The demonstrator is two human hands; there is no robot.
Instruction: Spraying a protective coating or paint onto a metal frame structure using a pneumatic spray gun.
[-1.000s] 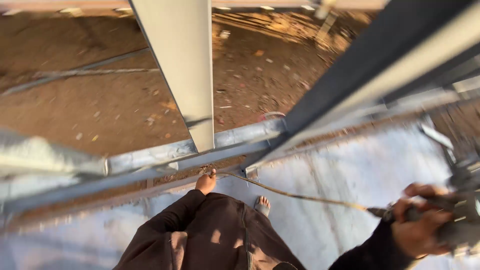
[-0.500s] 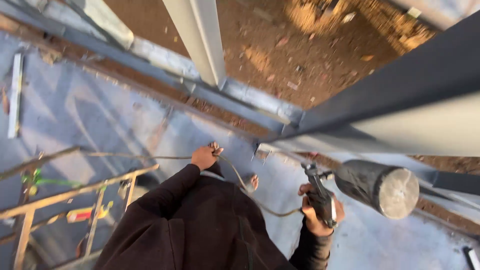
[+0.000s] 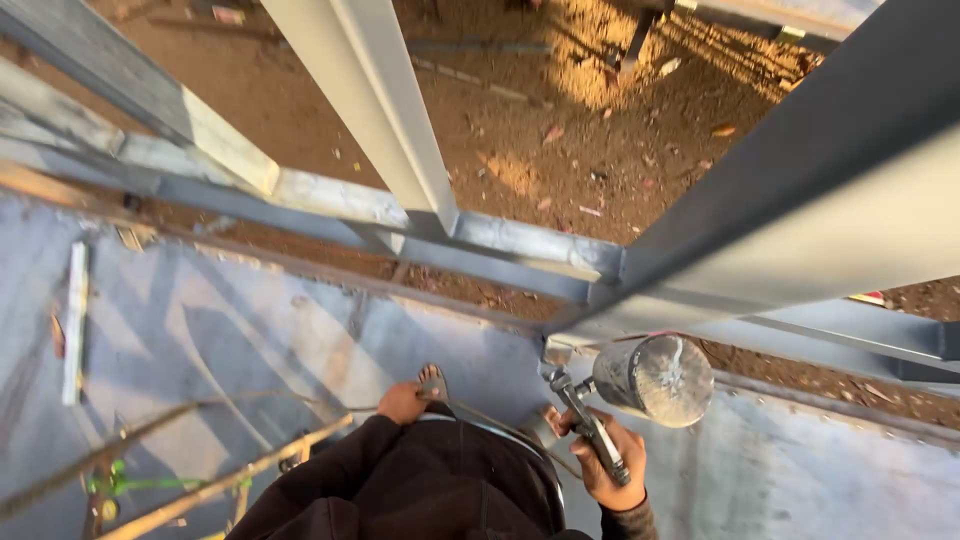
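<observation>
Firmly, right hand grips metal spray gun with cylindrical cup.

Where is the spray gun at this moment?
In the head view, lower right: the right hand holds the spray gun, its metal cup just below the grey beams.

Right hand gripping spray gun, grey steel beams

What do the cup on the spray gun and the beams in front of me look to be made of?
The cup on the spray gun, held in the right hand, looks like bare metal: silvery, dulled and speckled with paint. The beams appear to be steel sections under matte grey paint, with flat faces, sharp edges and joints; the metal itself is hidden.
</observation>
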